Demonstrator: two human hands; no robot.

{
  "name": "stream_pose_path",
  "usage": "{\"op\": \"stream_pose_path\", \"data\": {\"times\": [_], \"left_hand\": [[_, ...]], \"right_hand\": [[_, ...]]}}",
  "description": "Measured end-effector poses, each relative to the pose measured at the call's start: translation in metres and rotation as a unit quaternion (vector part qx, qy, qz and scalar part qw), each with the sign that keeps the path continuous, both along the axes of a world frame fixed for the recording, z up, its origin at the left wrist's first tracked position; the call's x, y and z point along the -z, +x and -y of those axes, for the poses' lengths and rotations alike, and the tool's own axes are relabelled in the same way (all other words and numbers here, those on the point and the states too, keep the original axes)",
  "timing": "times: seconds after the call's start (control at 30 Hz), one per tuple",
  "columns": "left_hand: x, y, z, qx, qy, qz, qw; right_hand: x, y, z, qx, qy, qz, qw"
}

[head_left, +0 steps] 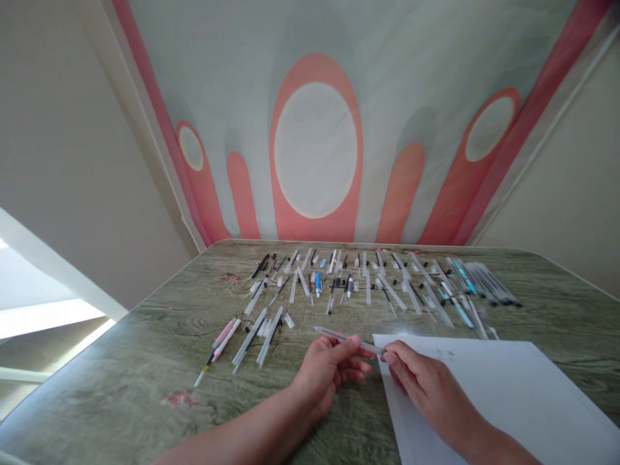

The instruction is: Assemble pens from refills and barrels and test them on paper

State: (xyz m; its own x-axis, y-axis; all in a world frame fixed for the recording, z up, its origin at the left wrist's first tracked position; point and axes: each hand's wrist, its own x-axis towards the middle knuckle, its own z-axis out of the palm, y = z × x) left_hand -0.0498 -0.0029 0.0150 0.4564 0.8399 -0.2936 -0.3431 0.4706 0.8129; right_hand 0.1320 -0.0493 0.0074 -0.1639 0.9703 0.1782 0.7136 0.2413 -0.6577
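Pen (340, 336), slim with a translucent barrel, is held just above the near middle of the wood-grain table (121, 381), lying aslant, its left end a little farther off than its right. Left hand (325, 371), reaching in from the near side, has the barrel between thumb and fingers around its middle; the lower fingers curl loosely beneath. Right hand (429, 384) is closed in a pinch on the right end, fingertips over the near left part of a white paper sheet (513, 387). Small faint marks (445, 354) show on the sheet near its far edge; too blurred to read. Left of the hands, a small group: clear barrels (270, 337) lying slantwise, and beyond them to the left a pink-and-white pen (224, 338) with a thin refill (200, 376) at its near end. Across the far part of the table, two loose rows of pen parts (368, 287), mostly clear tubes and dark pieces, with a short blue piece (318, 285) among them. At far right, dark-tipped pens (491, 284) lie side by side. Behind the table, a pale green backdrop (203, 58) with coral shapes.
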Motion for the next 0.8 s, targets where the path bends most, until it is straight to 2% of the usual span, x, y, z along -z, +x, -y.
{"op": "stream_pose_path", "data": {"times": [0.23, 0.33, 0.57, 0.8], "left_hand": [[0.001, 0.0, -0.001, -0.006, 0.001, -0.002, 1.0], [0.002, 0.0, 0.0, -0.008, 0.006, -0.002, 1.0], [0.0, 0.001, 0.001, -0.008, 0.017, -0.005, 1.0], [-0.001, 0.0, -0.001, -0.011, 0.025, -0.007, 1.0]], "right_hand": [[0.009, 0.005, -0.004, 0.013, 0.067, 0.029, 0.997], [0.007, 0.003, -0.003, 0.012, 0.056, 0.026, 0.998], [-0.001, -0.001, 0.001, 0.01, -0.023, -0.021, 0.999], [0.007, 0.003, -0.001, 0.03, 0.031, -0.004, 0.999]]}}
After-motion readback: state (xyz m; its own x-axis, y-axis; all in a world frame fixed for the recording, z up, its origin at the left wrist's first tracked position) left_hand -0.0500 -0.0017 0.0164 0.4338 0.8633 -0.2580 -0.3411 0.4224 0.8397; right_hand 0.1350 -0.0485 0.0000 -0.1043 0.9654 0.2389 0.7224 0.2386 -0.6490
